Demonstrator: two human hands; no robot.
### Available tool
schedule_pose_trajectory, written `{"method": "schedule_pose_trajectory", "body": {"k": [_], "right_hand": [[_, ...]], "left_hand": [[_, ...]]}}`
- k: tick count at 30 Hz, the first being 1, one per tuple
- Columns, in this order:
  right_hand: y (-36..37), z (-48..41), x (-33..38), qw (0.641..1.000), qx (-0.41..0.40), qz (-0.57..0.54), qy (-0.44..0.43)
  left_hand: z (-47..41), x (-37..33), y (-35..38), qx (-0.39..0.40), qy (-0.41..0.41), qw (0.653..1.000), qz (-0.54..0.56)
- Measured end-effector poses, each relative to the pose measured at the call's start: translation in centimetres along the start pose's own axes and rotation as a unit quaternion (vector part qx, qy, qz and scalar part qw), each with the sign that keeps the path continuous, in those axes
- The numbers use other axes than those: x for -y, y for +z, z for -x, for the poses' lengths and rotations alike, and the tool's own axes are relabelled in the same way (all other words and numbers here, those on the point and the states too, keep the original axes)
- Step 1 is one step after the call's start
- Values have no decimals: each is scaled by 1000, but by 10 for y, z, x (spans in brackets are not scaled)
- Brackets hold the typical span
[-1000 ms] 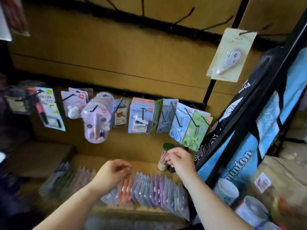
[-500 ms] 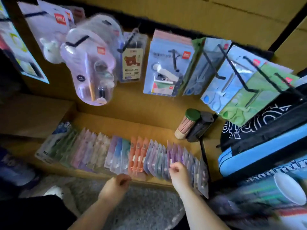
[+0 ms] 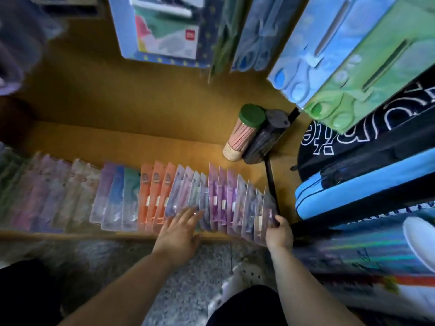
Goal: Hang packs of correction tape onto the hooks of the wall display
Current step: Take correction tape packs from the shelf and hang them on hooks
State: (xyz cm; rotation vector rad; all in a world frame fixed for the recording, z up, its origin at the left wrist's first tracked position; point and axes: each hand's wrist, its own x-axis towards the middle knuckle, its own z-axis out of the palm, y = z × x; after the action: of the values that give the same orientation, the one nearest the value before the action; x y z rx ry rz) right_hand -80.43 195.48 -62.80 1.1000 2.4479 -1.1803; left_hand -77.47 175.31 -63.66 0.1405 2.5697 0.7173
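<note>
1. A yellow-brown shelf (image 3: pixel 164 147) runs from 9 o'clock to 3 o'clock, backed by a wall board (image 3: pixel 106 90) of the same colour at 11 o'clock. A speckled grey floor (image 3: pixel 195 278) lies at 6 o'clock.
2. Hanging goods fill the top, all blurred: a blue-edged card pack (image 3: pixel 162 29) at 12 o'clock, then blue scissors packs (image 3: pixel 313 50) and green scissors packs (image 3: pixel 367 74) toward 2 o'clock.
3. At 1 o'clock on the shelf a green-lidded jar (image 3: pixel 244 132) of pink sticks leans against a dark object (image 3: pixel 266 140). A black and blue bag (image 3: pixel 364 165) with white lettering fills 3 o'clock.
4. The row of packs (image 3: pixel 131 198) stands on edge along the front of the shelf, fanned from 9 o'clock to 4 o'clock, each overlapping the next. Orange packs (image 3: pixel 156 194) sit mid-row, with purple packs (image 3: pixel 222 194) just to their 3 o'clock side. Their contents are too blurred to read.
5. Each pack's long axis runs from the shelf's near edge toward the wall, roughly 6 to 12 o'clock. The far ends lean a little toward 1 o'clock.
6. The left hand (image 3: pixel 180 234), at 7 o'clock, is flat with its fingers spread. Its fingertips touch the near ends of the packs and it holds nothing.
7. The right hand (image 3: pixel 279 234), at 5 o'clock, has its fingers curled round the near edge of the end packs (image 3: pixel 261 212) at the 4 o'clock end of the row.
</note>
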Motion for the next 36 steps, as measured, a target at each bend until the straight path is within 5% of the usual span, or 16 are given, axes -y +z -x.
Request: {"method": "schedule_pose_trajectory", "body": {"k": [7,20,26,36], "right_hand": [[5,-17,-13,994,66,-46,74],[15,-25,-18,983,62,-155,81],[22,-34,-18,966,142,-179,120],[37,-28,-18,954,161,-243,65]], "left_hand": [[-15,-7,19,22,4,1000,20],[-20,-36,27,-6,-17,1000,20],[-34,-49,26,34,-16,997,69],[-26,-55,25,-19,-31,999,22]]}}
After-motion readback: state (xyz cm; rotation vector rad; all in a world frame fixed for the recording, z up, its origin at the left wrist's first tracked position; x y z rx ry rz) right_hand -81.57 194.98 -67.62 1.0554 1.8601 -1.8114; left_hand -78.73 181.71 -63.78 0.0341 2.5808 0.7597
